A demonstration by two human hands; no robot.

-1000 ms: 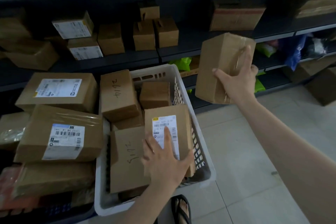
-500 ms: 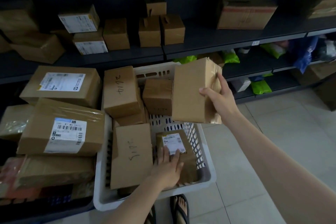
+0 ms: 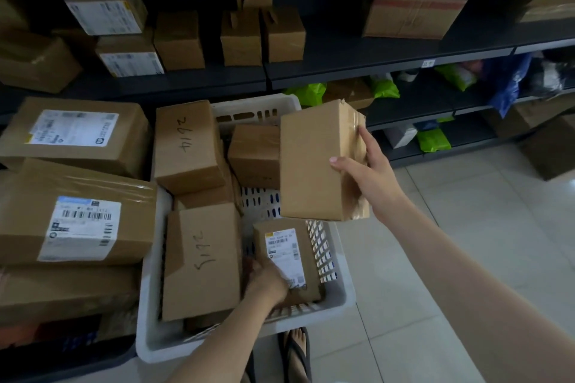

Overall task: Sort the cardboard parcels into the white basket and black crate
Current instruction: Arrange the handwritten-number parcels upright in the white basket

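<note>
Right hand (image 3: 370,177) clamps a plain brown parcel (image 3: 314,162): unlabelled, clear tape down its right edge, held in the air over the 2 o'clock rim of the white basket (image 3: 149,305). Left hand (image 3: 267,283), slightly blurred, grips the near left corner of a smaller parcel (image 3: 289,258) with a white barcode label, lying in the basket at 5 o'clock. A hand-numbered parcel (image 3: 202,261) lies just beside it at 9 o'clock. Hands well apart.
</note>
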